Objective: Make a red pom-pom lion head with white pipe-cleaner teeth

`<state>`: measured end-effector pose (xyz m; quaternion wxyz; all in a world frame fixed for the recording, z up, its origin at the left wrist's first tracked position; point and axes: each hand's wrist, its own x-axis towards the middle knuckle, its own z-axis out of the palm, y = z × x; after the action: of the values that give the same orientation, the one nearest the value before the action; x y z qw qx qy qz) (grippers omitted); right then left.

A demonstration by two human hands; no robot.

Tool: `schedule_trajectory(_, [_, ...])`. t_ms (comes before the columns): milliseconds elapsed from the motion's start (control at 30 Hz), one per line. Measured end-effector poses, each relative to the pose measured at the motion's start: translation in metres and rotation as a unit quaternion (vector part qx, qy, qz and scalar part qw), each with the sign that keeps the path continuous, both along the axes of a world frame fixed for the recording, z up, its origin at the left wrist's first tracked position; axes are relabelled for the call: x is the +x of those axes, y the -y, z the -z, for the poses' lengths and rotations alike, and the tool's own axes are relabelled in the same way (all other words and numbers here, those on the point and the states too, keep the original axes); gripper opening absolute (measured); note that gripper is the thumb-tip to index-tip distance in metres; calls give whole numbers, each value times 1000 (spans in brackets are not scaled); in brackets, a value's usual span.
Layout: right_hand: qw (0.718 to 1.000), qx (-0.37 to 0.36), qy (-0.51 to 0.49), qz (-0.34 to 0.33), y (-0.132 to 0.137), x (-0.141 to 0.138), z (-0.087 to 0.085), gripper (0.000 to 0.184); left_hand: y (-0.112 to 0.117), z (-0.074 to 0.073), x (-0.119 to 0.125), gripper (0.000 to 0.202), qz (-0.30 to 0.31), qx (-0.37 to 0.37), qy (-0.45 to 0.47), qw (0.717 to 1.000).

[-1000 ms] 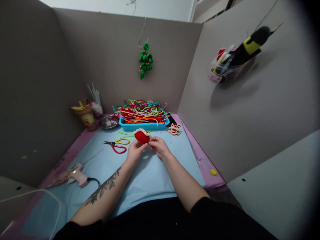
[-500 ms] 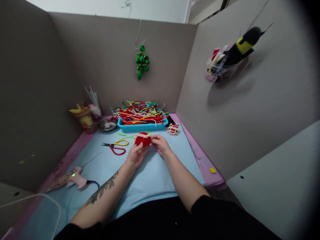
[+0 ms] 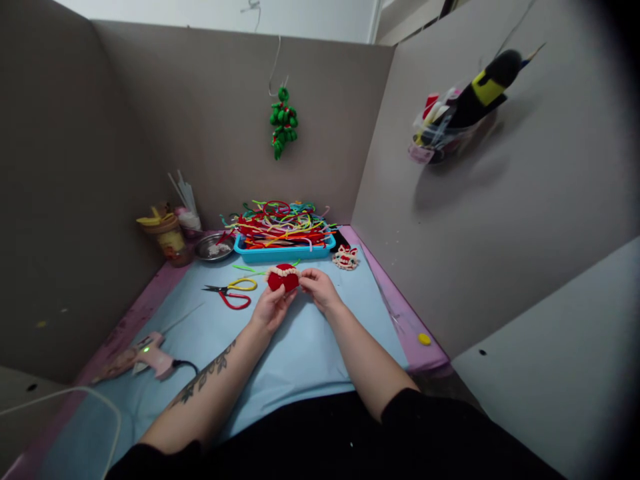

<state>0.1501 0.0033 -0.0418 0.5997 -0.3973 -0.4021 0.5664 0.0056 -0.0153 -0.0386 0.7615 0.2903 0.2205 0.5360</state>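
Observation:
A round red craft piece [image 3: 283,281] with a cream, bumpy pipe-cleaner strip [image 3: 284,270] along its upper part is held over the blue cloth. My left hand [image 3: 273,307] grips it from below, thumb on its front face. At its right edge, the fingers of my right hand [image 3: 319,288] pinch the end of the cream strip. Scissors [image 3: 229,293] with one yellow and one red handle lie spread just left of my left hand. Green pipe cleaners [image 3: 249,269] lie behind the piece.
Behind my hands stands a blue tray [image 3: 285,254] heaped with coloured pipe cleaners. Right of it lies a cream-and-red animal-face piece [image 3: 345,257]. A pink glue gun [image 3: 155,357], its light on, rests front left. A metal bowl [image 3: 203,253] and a cup [image 3: 173,243] stand back left.
The red piece has tilted slightly in my hands, and the cream strip now runs lower across its face. Both hands keep their hold; the whole view has shifted a little.

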Motion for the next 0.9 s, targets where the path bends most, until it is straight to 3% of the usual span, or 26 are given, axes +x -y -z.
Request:
schedule_trajectory(333, [997, 13, 39, 71, -5, -2, 5, 12, -4, 6, -1, 34, -6, -8, -17, 1000])
schedule_trajectory(900, [997, 12, -3, 82, -3, -1, 1, 15, 3, -1, 3, 35, -15, -13, -68, 997])
